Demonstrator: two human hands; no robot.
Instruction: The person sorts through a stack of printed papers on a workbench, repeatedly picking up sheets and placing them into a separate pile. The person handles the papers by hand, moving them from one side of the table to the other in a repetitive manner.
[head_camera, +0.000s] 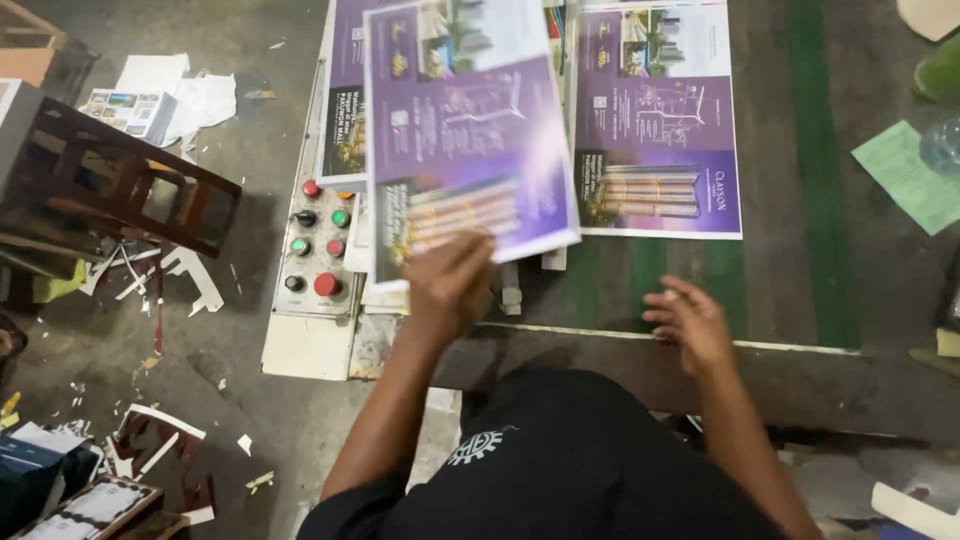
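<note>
My left hand (450, 280) grips the near edge of a purple printed sheet (465, 130) and holds it lifted, blurred with motion, above the left stack of printed sheets (345, 120). My right hand (690, 322) hovers with fingers spread over the dark green work table (800, 250), holding nothing. It is just in front of a second stack of purple printed sheets (655, 120) that lies flat on the table. The lifted sheet hides most of the left stack.
A control panel (315, 250) with red, green and black buttons sits at the table's left edge. A wooden stool (120, 175) stands on the littered floor at left. Paper scraps (160, 100) lie around. A green paper (905, 175) rests at right.
</note>
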